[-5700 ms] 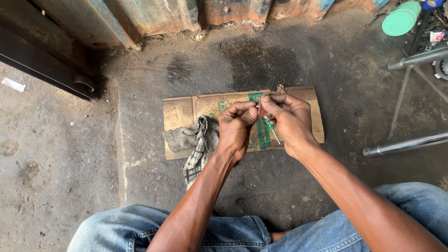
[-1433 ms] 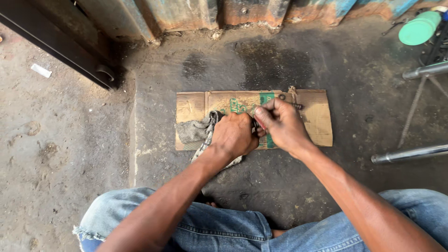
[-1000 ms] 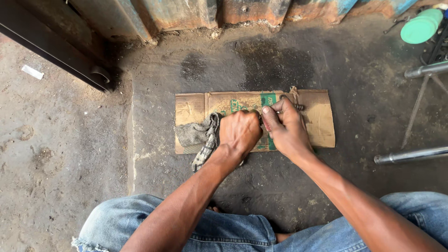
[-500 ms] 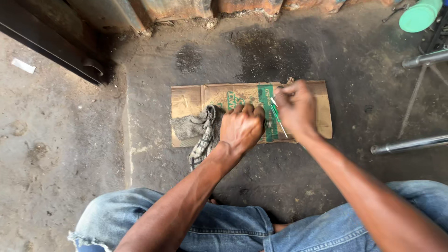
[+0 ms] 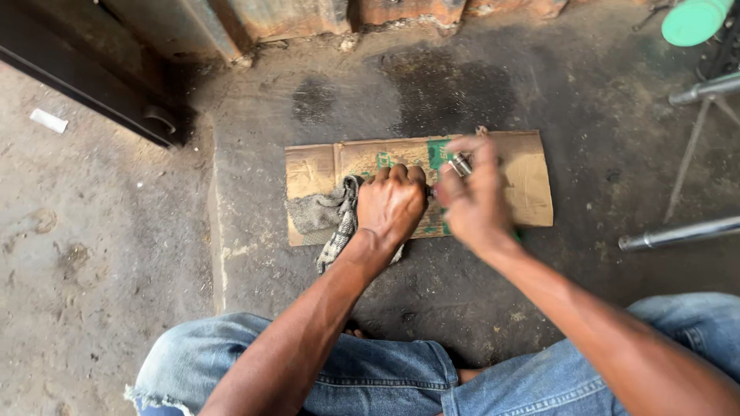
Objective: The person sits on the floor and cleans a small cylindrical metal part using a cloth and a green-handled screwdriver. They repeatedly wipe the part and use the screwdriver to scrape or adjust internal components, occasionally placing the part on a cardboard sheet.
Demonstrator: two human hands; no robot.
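A flat piece of brown cardboard [image 5: 532, 185] with green print lies on the stained concrete floor in front of my knees. My left hand [image 5: 391, 205] rests on it as a closed fist, knuckles up; anything inside the fist is hidden. A grey checked rag [image 5: 324, 219] lies bunched against its left side. My right hand [image 5: 474, 204] is blurred with motion just right of the left one. Its fingertips pinch a small silvery metal piece [image 5: 460, 163] above the cardboard. A bit of green shows under the right wrist.
Rusty sheet metal [image 5: 270, 15] and a dark steel beam [image 5: 92, 85] line the far side. Shiny metal tubes [image 5: 678, 233] and a thin stand leg are at the right, with a green round object [image 5: 694, 19] at the top right. My jeans-clad legs fill the bottom.
My right hand has pulled away from the left and turned, and now shows the silvery piece at its fingertips. The left fist has stayed down on the cardboard beside the rag.
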